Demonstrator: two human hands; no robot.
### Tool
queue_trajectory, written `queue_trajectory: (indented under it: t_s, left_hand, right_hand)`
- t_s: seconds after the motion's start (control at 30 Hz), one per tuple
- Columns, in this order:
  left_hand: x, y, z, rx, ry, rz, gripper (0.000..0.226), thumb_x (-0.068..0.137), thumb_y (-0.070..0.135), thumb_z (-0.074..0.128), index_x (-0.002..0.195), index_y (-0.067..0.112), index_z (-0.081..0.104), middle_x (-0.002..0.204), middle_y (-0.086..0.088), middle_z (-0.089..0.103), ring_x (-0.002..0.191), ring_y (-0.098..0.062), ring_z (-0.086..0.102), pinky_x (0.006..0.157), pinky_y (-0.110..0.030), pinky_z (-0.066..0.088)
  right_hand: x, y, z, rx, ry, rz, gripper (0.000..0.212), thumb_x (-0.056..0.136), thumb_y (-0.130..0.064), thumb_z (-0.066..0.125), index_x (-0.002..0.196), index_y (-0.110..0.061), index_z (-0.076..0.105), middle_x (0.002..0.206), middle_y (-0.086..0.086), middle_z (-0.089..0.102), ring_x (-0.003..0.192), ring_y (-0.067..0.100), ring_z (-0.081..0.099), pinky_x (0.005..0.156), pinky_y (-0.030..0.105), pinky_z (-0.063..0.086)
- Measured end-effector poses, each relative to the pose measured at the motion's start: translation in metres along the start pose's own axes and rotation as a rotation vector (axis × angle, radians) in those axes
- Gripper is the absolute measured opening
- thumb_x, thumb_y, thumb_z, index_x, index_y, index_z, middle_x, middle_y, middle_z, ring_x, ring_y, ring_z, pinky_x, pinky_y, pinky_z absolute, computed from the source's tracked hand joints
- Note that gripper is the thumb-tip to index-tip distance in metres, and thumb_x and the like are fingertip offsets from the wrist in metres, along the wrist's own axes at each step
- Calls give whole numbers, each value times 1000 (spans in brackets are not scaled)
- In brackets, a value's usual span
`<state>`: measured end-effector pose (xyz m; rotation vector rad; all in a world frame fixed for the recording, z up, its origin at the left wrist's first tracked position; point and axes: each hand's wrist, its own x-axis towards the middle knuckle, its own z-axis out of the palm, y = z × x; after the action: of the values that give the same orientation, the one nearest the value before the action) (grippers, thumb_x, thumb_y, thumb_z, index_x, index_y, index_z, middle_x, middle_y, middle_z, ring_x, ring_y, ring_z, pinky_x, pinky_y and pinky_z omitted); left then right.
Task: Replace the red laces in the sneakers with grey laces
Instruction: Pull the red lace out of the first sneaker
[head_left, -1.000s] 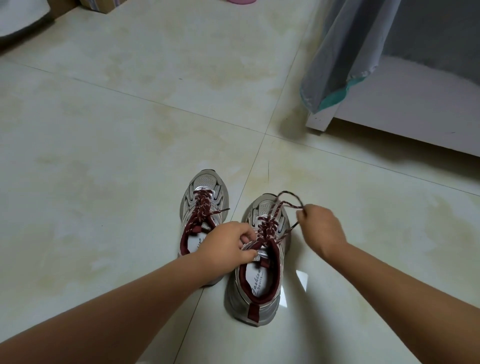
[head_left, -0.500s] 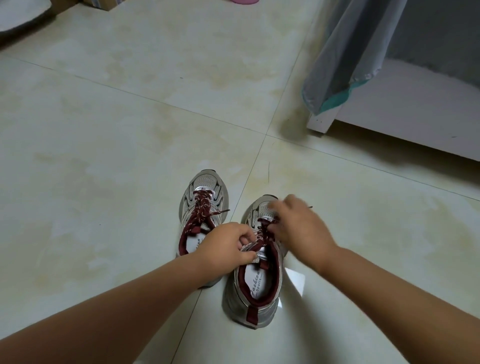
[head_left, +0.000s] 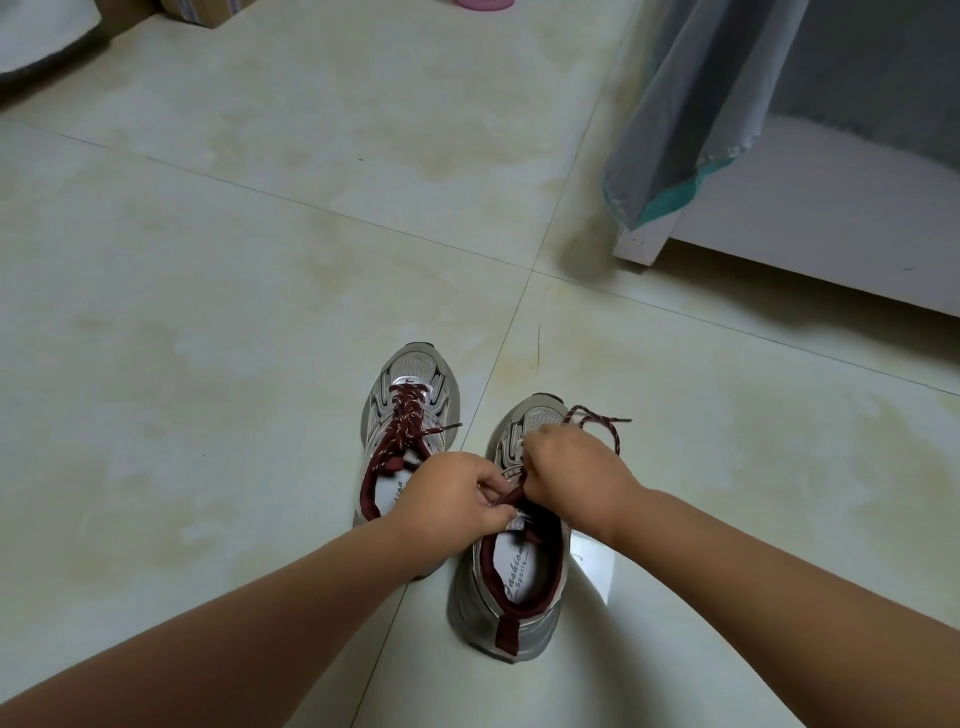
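Observation:
Two grey sneakers with dark red collars stand side by side on the tiled floor. The left sneaker (head_left: 410, 410) keeps its red lace (head_left: 404, 426) threaded. My left hand (head_left: 452, 499) grips the tongue and collar of the right sneaker (head_left: 514, 582). My right hand (head_left: 571, 478) lies over that shoe's eyelets, fingers curled and pinching its red lace. A loose loop of that lace (head_left: 597, 423) sticks out beyond my right knuckles. The lacing under my right hand is hidden. No grey laces are in view.
A white bed frame (head_left: 779, 234) with a grey sheet (head_left: 691, 104) hanging over its corner stands at the right. A cardboard box (head_left: 197, 13) and a pink object (head_left: 485, 4) lie at the far edge. Pale floor tiles (head_left: 208, 312) spread to the left.
My right hand has come back from the right of the shoe onto its eyelets. The pulled-out lace loop now lies slack beyond the toe. My left hand has kept its grip.

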<state>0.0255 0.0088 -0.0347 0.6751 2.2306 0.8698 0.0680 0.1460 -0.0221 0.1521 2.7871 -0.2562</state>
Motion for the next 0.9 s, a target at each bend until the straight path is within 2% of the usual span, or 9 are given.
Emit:
queue_trajectory:
  t_s: [0.13, 0.23, 0.37, 0.47, 0.57, 0.67, 0.77, 0.83, 0.9]
  left_hand:
    - [2, 0, -1, -25, 0, -9, 15, 76, 13, 70, 91, 15, 70, 61, 16, 56, 60, 1, 55, 69, -18, 50]
    - [4, -1, 0, 12, 7, -7, 14, 76, 15, 70, 90, 15, 68, 63, 16, 54, 60, 2, 52, 65, -13, 45]
    - [5, -1, 2, 73, 33, 9, 12, 78, 17, 67, 89, 16, 66, 63, 16, 50, 57, 3, 48, 55, -5, 36]
    - [6, -2, 2, 92, 45, 17, 12, 78, 17, 66, 90, 16, 66, 65, 16, 50, 59, 3, 47, 57, -6, 37]
    - [7, -4, 1, 62, 44, 8, 11, 76, 18, 69, 84, 20, 63, 67, 15, 52, 58, 2, 48, 59, -10, 39]
    - [7, -5, 1, 32, 32, -12, 16, 72, 19, 75, 74, 22, 59, 60, 14, 52, 56, 0, 48, 56, -11, 38]
    - [5, -7, 2, 17, 38, -20, 10, 74, 17, 72, 84, 18, 68, 63, 14, 54, 60, -2, 53, 62, -13, 44]
    - [4, -7, 3, -9, 42, -26, 13, 76, 17, 70, 89, 16, 70, 64, 14, 55, 61, 0, 53, 66, -16, 48]
    - [3, -7, 2, -27, 40, -27, 12, 77, 16, 70, 89, 16, 69, 65, 14, 56, 60, 0, 53, 66, -18, 49]
  right_hand:
    - [-2, 0, 3, 173, 24, 141, 19, 84, -9, 46, 98, -1, 57, 108, 17, 56, 100, 31, 51, 66, 28, 27]
    - [-5, -1, 5, 188, 37, 148, 19, 86, -9, 44, 102, -4, 52, 111, 15, 52, 103, 29, 47, 70, 27, 27]
    - [-7, 1, 10, 419, 79, 332, 2, 87, -10, 43, 87, -8, 44, 97, 16, 55, 80, 27, 46, 65, 29, 29]
    - [-7, 3, 9, 421, 101, 369, 4, 86, -11, 45, 89, -9, 47, 101, 15, 59, 83, 27, 48, 67, 30, 33]
    - [-11, 2, 8, 9, 212, 26, 20, 72, -19, 66, 91, -17, 60, 92, 4, 61, 89, 27, 55, 76, 35, 41]
    - [-7, 3, 4, -151, 271, -285, 30, 39, -32, 86, 55, -24, 62, 55, -7, 55, 57, 17, 57, 54, 25, 44]
    - [-3, 0, -2, 2, 136, -89, 13, 66, -7, 66, 77, -13, 62, 79, 5, 64, 80, 26, 58, 65, 29, 35]
    - [0, 11, 1, 290, 143, 236, 26, 79, 4, 43, 95, -9, 58, 101, 10, 62, 96, 29, 55, 70, 29, 33]
    - [2, 23, 6, 552, 97, 401, 25, 86, 3, 38, 94, -11, 56, 103, 9, 61, 99, 28, 54, 76, 31, 39]
